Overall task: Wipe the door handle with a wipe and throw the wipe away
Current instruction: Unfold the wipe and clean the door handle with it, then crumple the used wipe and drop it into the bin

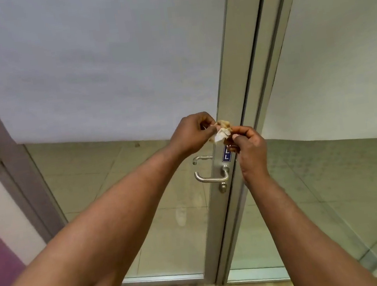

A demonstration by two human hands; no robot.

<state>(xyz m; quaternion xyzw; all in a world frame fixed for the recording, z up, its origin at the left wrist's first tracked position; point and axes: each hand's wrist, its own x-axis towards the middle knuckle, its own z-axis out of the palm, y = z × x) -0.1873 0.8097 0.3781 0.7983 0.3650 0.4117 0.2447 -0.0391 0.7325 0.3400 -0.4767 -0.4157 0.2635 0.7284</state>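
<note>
A crumpled whitish wipe (pixel 222 130) is pinched between both hands in front of the door frame. My left hand (pixel 192 132) grips its left side and my right hand (pixel 250 149) grips its right side. A silver lever door handle (pixel 210 178) sticks out to the left from the metal door stile (pixel 225 210), well below the wipe and apart from both hands. A round lock cylinder (pixel 222 187) sits just under the handle.
The door is glass with a frosted upper panel (pixel 99 58) and a clear lower part showing a tiled floor. A second handle (pixel 200 158) shows behind the glass. A blue sign (pixel 227 155) is on the stile. Another glass panel (pixel 329 76) stands right.
</note>
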